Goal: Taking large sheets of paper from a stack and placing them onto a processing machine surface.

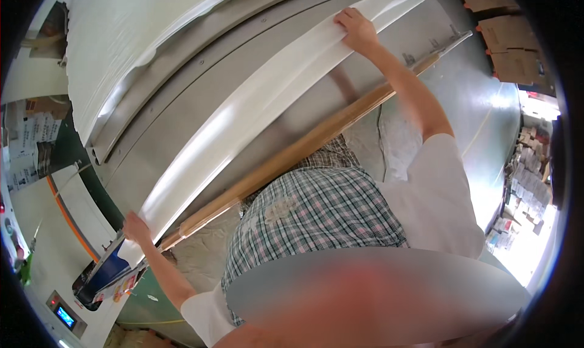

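A long, glossy white strip of film or thin sheet [243, 96] stretches diagonally over a grey metal surface [188, 99]. Its lower-left end is held by my left hand [137, 227], with the fingers closed around it. Toward its far right end, my right hand [358, 31] grips the strip, fingers curled over it. The strip looks folded or doubled lengthwise. Both arms reach wide apart. Beyond a raised metal bar [201, 38], a broad white sheet [115, 38] with an uneven edge hangs at the upper left.
A brown, tube-like edge [304, 138] runs along the near side of the metal surface, close to my checked apron [310, 208]. At the lower left stands a machine panel with a small lit screen [64, 316]. Cardboard boxes [511, 50] are stacked at the far right.
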Available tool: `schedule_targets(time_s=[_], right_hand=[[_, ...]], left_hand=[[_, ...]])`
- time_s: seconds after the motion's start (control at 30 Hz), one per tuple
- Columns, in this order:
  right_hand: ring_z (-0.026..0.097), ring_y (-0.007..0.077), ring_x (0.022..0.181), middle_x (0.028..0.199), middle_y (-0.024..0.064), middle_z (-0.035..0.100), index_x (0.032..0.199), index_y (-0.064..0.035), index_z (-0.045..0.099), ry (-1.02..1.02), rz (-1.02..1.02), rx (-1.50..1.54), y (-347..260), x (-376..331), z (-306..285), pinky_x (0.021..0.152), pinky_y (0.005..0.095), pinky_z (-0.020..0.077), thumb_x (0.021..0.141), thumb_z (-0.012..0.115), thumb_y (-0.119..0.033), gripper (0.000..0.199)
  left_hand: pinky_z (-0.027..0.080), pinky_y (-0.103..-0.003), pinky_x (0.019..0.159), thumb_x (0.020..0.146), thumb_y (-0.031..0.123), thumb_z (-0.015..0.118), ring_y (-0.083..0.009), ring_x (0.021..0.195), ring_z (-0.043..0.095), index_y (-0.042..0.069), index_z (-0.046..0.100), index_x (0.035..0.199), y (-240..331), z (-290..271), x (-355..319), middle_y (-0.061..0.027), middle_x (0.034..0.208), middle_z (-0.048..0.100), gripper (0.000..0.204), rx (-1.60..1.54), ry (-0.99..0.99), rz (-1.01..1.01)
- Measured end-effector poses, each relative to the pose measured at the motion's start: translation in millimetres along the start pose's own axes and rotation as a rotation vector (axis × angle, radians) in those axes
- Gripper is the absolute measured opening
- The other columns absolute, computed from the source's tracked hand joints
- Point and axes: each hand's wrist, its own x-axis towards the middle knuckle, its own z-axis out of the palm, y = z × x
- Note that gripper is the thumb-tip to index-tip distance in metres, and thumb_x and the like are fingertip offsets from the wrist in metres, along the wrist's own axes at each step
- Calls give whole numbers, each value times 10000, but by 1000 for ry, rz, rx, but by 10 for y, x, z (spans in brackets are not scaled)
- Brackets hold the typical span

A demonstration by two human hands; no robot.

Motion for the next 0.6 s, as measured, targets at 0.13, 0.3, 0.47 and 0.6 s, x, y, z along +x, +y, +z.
schedule_targets(time_s=[0.13,0.3,0.47,0.6], right_hand=[[508,239,952,898,46,526,845,-111,539,-71,84,-123,667,88,-172,764,351,455,638,561,-24,225],[538,240,885,856,50,550,814,-105,557,-186,83,-474,1837,82,-350,705,359,456,658,514,-3,191],[543,278,956,968,87,601,949,-120,581,-397,226,-392,3582,417,-348,795,416,422,773,491,-188,208],[492,307,1069,1167,149,522,1150,-87,509,-345,528,-88,3676,709,-146,876,426,376,860,383,-311,387]], left_hand=[[384,-482,774,901,407,316,-371,893,525,46,593,983,361,-57,45,-160,949,589,463,-259,-27,-238],[330,-526,849,898,470,277,-360,1068,434,100,577,1059,1284,-435,39,-138,1129,524,503,-208,-153,-259],[237,-533,963,897,515,212,-357,1220,295,166,521,1178,1560,-366,-17,-106,1294,414,545,-152,-104,-385],[174,-539,1001,879,559,197,-361,1261,230,229,482,1228,1829,-380,-60,-86,1369,322,558,-164,-134,-346]])
